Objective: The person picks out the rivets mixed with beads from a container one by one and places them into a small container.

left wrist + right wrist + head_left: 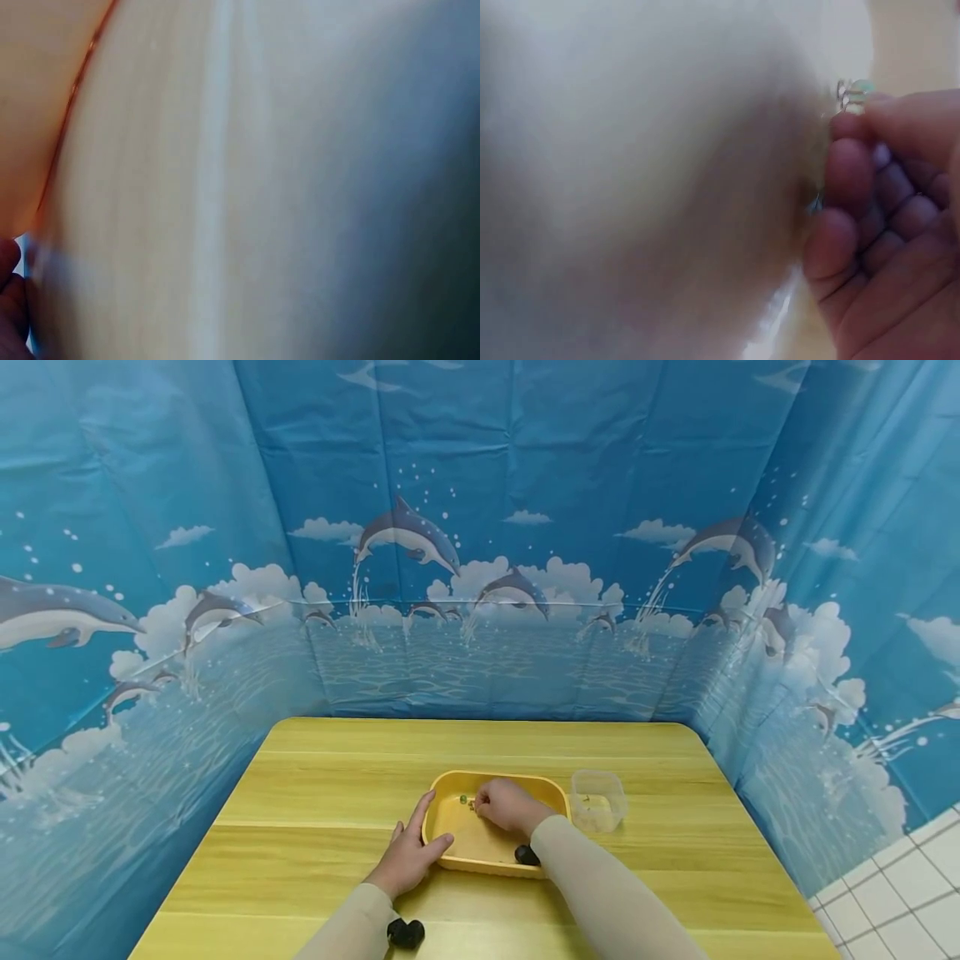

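Observation:
A yellow tray (495,865) with low walls sits on the table. My left hand (408,858) rests at its near left corner, thumb on the front rim and straight fingers along the left side. Inside the tray, my right hand (510,806) has its fingers curled low over the floor. In the right wrist view, the thumb and index fingertips pinch at a small metal trinket (850,94) with thin loops and a pale green part. Left of those fingers in the head view lies a small green piece (463,799). The left wrist view is mostly blurred.
A clear plastic container (597,800) with tiny bits inside stands against the tray's right side. A wood-grain table (345,777) bears everything. Behind it hangs a blue dolphin-print curtain (480,668). Black wrist devices (406,934) show at the sleeves.

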Motion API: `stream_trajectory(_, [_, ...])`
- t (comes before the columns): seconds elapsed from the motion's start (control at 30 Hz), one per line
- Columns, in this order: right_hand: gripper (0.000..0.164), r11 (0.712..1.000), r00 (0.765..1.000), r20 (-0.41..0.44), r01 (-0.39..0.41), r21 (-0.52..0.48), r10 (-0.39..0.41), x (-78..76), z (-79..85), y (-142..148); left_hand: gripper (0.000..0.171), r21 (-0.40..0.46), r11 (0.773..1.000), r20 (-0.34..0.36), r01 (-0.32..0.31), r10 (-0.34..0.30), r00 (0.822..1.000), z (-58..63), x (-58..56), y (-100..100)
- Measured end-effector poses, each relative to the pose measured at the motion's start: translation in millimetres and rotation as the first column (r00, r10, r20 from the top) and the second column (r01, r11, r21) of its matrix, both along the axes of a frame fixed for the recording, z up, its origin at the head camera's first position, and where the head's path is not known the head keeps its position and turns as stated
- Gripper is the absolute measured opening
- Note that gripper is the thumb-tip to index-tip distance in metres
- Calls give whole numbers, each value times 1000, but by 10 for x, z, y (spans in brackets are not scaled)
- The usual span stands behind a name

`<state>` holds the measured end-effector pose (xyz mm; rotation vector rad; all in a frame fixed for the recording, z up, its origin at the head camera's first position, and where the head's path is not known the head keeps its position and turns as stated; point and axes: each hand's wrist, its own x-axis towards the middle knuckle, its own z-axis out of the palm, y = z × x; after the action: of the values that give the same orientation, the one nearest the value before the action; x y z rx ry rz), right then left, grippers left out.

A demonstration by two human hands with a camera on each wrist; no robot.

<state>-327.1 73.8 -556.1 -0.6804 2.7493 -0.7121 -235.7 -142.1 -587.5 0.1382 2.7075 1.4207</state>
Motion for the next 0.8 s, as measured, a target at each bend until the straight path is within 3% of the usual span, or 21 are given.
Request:
stream_trajectory(0.2, [13,993,995,96,32,-116,-21,6,97,97,74,19,1000,12,-6,6,1000,-1,16,2])
stream_trajectory(0.57, [14,989,997,68,32,-144,-23,1,439,307,74,28,1000,4,-6,6,1000,5,19,6])
stream_trajectory(0.8, [13,981,995,55,94,-172,-86,1,581,523,75,54,998,-8,12,-11,1000,12,36,13])
